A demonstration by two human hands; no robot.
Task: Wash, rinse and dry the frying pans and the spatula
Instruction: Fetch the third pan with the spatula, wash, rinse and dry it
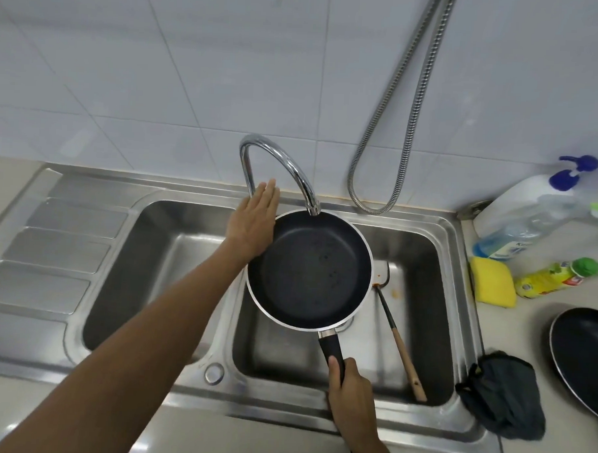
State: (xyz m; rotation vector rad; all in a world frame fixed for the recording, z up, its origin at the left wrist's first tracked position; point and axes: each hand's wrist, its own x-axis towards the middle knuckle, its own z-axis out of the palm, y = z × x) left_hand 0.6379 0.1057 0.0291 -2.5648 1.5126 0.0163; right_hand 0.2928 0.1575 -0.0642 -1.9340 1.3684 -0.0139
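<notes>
A black frying pan (309, 271) with a silver rim hangs over the right basin, its far edge under the tap spout. My right hand (350, 396) grips its black handle. My left hand (255, 221) is flat with fingers together, reaching past the pan's left rim toward the chrome tap (283, 160). A spatula (400, 343) with a wooden handle lies in the right basin, its head partly hidden by the pan. A second black frying pan (583, 355) sits on the counter at the right edge.
The steel double sink (159, 264) has a ribbed drainboard (50, 246) on the left. On the right counter are a yellow sponge (492, 281), a green-capped detergent bottle (555, 280), two larger bottles (527, 222) and a dark cloth (506, 396). A metal hose (394, 127) hangs on the tiled wall.
</notes>
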